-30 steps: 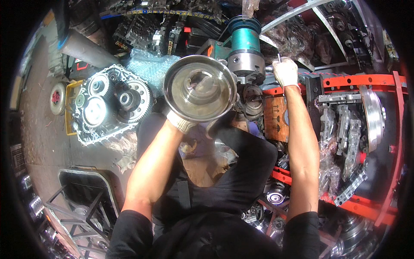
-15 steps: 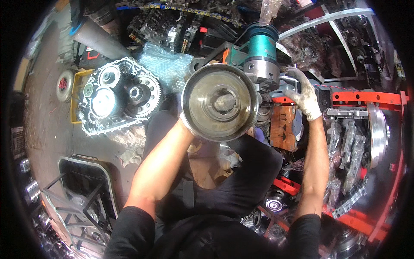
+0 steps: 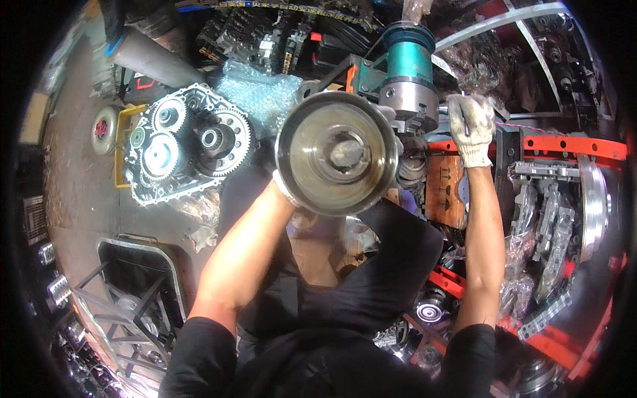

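A round, hollow metal drum (image 3: 312, 179) with a wet-looking inside and a toothed hub is held up in front of me. My left hand (image 3: 284, 187) grips it from the lower left; the fingers are hidden behind the drum. To the right, my right hand (image 3: 472, 123), in a white work glove, is closed with its fingers curled. A metal rod end shows beside the curled fingers, but whether they hold it is hidden. Between the drum and this hand stands a green machine head (image 3: 407, 61) with a grey steel chuck (image 3: 410, 101).
An open gearbox housing (image 3: 142, 189) with several gears lies to the left, beside bubble wrap (image 3: 255, 89). Red steel rails (image 3: 574, 147) carry wrapped metal parts on the right. A brown wooden block (image 3: 443, 189) sits below the chuck. A black tray (image 3: 142, 242) lies at lower left.
My right hand has gone from spread fingers to a closed fist, a little farther up. The left hand keeps the drum in nearly the same place. The view has shifted slightly.
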A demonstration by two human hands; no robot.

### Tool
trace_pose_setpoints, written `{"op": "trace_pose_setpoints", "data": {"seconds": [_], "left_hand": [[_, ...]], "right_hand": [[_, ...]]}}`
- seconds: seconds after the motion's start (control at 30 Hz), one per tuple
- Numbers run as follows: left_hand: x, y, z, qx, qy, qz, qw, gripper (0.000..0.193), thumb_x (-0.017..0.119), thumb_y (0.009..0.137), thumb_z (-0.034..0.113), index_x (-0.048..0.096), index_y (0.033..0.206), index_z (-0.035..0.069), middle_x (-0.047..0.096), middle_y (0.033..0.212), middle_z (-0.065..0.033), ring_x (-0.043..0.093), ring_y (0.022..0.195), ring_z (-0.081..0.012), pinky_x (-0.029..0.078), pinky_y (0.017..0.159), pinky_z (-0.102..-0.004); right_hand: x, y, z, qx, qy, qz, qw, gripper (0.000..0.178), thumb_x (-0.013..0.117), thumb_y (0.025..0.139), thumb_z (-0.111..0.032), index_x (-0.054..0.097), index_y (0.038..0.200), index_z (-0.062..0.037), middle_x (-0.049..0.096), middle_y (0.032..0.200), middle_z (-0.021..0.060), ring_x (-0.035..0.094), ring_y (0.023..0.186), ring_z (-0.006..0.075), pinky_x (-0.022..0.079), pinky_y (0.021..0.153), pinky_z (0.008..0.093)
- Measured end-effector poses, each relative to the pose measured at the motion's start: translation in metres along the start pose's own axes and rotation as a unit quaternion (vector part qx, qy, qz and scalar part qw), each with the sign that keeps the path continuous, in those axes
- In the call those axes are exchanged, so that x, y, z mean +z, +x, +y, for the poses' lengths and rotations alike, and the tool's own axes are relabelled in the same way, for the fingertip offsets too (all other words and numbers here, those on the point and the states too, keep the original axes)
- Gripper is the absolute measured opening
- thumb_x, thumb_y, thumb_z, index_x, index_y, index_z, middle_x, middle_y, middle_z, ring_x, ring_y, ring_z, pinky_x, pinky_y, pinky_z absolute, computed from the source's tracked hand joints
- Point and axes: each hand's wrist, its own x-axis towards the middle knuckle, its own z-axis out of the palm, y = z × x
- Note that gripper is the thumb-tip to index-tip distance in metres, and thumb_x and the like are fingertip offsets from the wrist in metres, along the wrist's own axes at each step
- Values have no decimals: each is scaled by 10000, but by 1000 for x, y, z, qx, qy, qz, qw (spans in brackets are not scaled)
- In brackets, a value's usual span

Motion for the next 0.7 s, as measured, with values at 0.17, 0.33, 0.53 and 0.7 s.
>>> {"op": "trace_pose_setpoints", "data": {"seconds": [0.17, 0.33, 0.53, 0.7], "left_hand": [[2, 12, -3, 2, 106, -31, 994, 560, 445, 1137, 414, 479, 1564, 53, 565, 1545, -165, 549, 1423, -268, 493, 1199, -459], [7, 30, -12, 16, 333, 47, 942, 377, 494, 1134, 214, 533, 1477, 62, 645, 1429, -118, 642, 1298, -222, 571, 1105, -396], [22, 26, -41, 4, 241, 54, 969, 310, 529, 1085, 197, 590, 1372, 97, 681, 1332, -98, 678, 1188, -233, 586, 1011, -399], [31, 30, -51, -25, 537, -15, 843, 338, 434, 1133, 165, 543, 1450, 117, 634, 1438, -126, 623, 1307, -250, 554, 1096, -440]], "right_hand": [[6, -3, 6, 68, 158, -21, 985, 72, 780, 905, -82, 765, 970, -54, 754, 977, 131, 730, 997, 360, 567, 959, 453], [6, 1, -1, 90, 187, -31, 978, 75, 775, 930, -53, 755, 990, -15, 754, 989, 149, 739, 985, 366, 567, 1009, 442], [6, 8, -16, 110, 197, 33, 974, 125, 752, 945, -22, 748, 1070, -16, 733, 1011, 133, 728, 927, 299, 582, 879, 392], [11, 25, -30, 22, 116, 131, 984, 228, 766, 879, 10, 743, 1103, -31, 736, 1041, 116, 719, 930, 311, 593, 847, 407]]}}
